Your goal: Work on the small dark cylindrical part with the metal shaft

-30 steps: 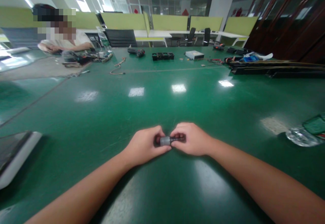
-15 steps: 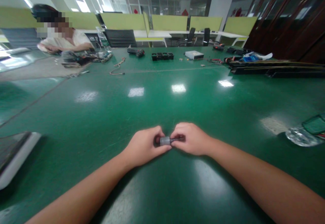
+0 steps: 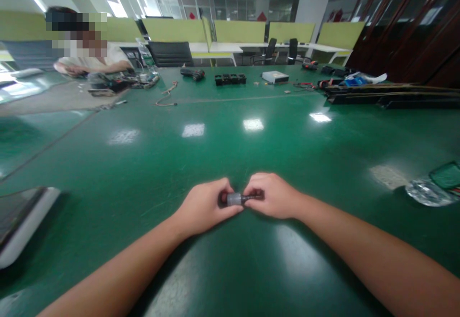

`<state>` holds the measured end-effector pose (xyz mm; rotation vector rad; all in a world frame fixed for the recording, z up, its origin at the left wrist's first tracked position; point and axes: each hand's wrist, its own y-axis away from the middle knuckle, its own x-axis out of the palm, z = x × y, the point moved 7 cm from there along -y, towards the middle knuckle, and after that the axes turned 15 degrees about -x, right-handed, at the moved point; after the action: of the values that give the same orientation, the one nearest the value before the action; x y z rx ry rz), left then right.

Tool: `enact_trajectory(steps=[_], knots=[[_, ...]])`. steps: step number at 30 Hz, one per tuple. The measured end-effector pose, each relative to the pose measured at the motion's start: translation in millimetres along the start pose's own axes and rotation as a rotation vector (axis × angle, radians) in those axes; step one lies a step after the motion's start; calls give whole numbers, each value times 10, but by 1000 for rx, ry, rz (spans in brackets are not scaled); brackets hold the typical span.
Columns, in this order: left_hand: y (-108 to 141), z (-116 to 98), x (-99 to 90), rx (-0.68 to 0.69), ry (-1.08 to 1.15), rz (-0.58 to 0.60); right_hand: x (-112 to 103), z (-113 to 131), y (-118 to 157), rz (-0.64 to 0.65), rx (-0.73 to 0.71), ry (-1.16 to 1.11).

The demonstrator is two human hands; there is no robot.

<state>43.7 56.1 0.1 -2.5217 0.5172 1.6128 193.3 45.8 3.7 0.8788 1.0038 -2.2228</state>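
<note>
Grey-banded cylinder (image 3: 234, 199) held toward the surface's (image 3: 215, 154) near edge; contact beneath unclear. Thick end gripped by left hand (image 3: 201, 206), thin dark end (image 3: 253, 196) pinched by right hand (image 3: 272, 195). Two-handed handling apparently underway; steady, aligned grips likely needed next.

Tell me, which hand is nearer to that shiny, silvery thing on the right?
The right hand. It is to the left of the silvery thing, apart from it; the left hand is farther left, beyond the right hand.
</note>
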Motion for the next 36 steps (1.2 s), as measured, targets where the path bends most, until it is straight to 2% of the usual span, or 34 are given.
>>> enact_trajectory(steps=[36], knots=[[10,1,-12,-1,15,16,-46,-18,67,24,-16,61]])
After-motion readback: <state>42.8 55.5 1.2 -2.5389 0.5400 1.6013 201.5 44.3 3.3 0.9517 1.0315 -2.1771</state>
